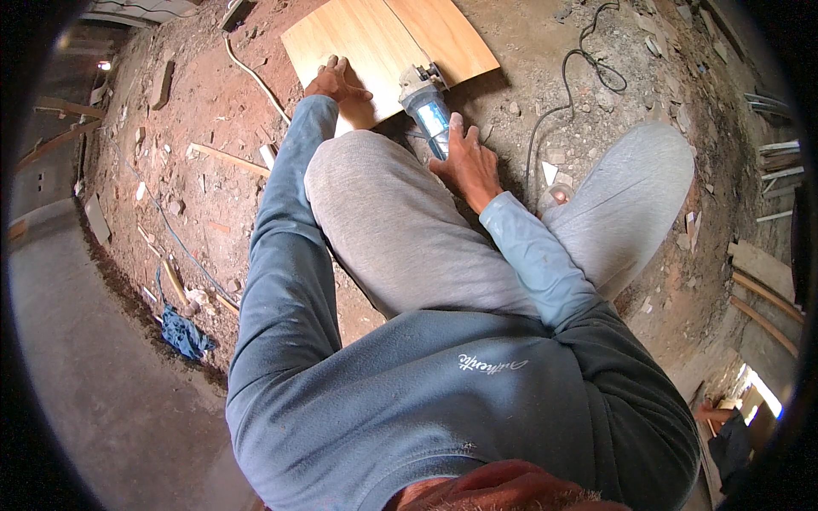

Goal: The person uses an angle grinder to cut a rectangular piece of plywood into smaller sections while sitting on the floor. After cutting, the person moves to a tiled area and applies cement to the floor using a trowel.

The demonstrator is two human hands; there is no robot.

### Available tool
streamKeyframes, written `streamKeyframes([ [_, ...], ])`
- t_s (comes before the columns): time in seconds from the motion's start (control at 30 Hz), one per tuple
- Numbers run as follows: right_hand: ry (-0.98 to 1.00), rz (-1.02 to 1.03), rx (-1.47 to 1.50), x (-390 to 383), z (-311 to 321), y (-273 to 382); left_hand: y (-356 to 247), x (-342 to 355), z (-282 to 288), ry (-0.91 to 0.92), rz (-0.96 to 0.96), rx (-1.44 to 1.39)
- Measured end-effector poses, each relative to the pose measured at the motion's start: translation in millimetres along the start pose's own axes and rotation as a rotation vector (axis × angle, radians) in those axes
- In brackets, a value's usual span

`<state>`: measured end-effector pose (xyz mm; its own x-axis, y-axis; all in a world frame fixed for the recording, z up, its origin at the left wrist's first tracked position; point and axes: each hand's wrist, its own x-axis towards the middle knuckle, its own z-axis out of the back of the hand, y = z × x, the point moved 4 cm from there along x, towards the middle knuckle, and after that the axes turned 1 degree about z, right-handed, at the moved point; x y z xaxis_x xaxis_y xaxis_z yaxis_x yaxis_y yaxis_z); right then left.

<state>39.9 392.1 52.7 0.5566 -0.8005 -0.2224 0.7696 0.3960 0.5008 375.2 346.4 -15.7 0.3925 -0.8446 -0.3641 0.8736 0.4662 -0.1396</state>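
A light wood-grained board [354,34] lies on the ground in front of my knees. A thin dark line runs across it from the far edge, with a narrower part [447,38] to its right. My left hand [337,83] lies on the board's near left part, fingers spread. My right hand [470,162] is wrapped round the rear of a handheld power cutter [423,100] with a blue-grey body and a metal head. Its head rests over the board's near edge, where the dark line ends. The blade is hidden from this view.
A black cable [567,85] loops over the rubble-strewn ground on the right. At left are a pale hose [247,72], wood strips [228,158] and a blue cloth [183,332]. Smooth concrete [94,341] borders the dirt. My bent knees [375,170] are close to the board and cutter.
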Motion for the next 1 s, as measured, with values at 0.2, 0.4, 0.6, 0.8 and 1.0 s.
streamKeyframes([
  [0.2,-0.013,0.016,0.001,-0.9,-1.6,2.0,6.7,1.9,-1.5,-0.025,-0.008,0.001],
  [0.4,-0.029,0.030,-0.042,-0.9,-5.0,-2.6,3.1,0.1,-0.7,-0.014,-0.015,-0.005],
  [0.6,-0.011,-0.002,-0.011,-2.1,-5.5,-1.0,9.6,5.1,-2.0,-0.018,-0.032,0.002],
  [0.8,-0.005,0.010,0.014,-7.2,-2.0,-1.9,2.3,0.5,0.3,-0.008,-0.017,0.026],
  [1.0,-0.005,0.034,0.021,-5.3,-1.4,-0.6,8.1,3.7,0.8,0.052,-0.019,0.044],
])
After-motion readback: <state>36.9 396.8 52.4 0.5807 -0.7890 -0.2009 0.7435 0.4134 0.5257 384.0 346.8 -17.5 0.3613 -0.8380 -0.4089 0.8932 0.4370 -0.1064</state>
